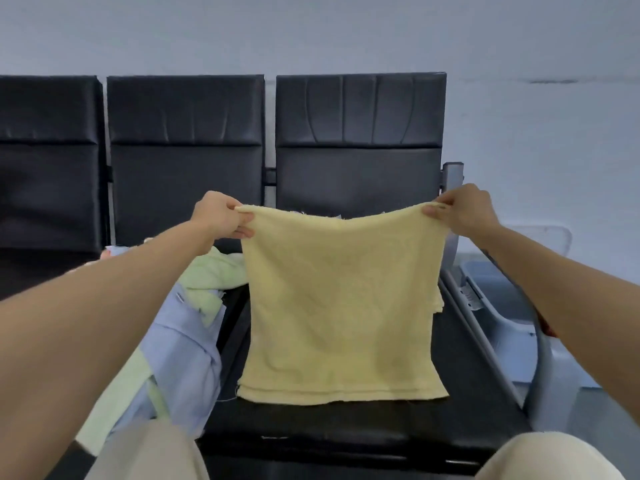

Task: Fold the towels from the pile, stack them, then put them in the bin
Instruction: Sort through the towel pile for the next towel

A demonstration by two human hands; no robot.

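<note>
A pale yellow towel (341, 306) hangs stretched between my hands above the black seat (346, 424). Its lower edge lies on the seat cushion, doubled over. My left hand (221, 216) pinches the top left corner. My right hand (464, 211) pinches the top right corner. A pile of light green and light blue towels (187, 327) lies on the neighbouring seat to the left, partly under my left forearm. A pale grey plastic bin (498, 306) stands on the floor to the right of the seat, partly hidden by my right arm.
A row of black padded seats with tall backrests (360, 140) stands against a pale wall. A grey metal armrest (453, 188) ends the row on the right. My knees in beige trousers (540, 459) show at the bottom.
</note>
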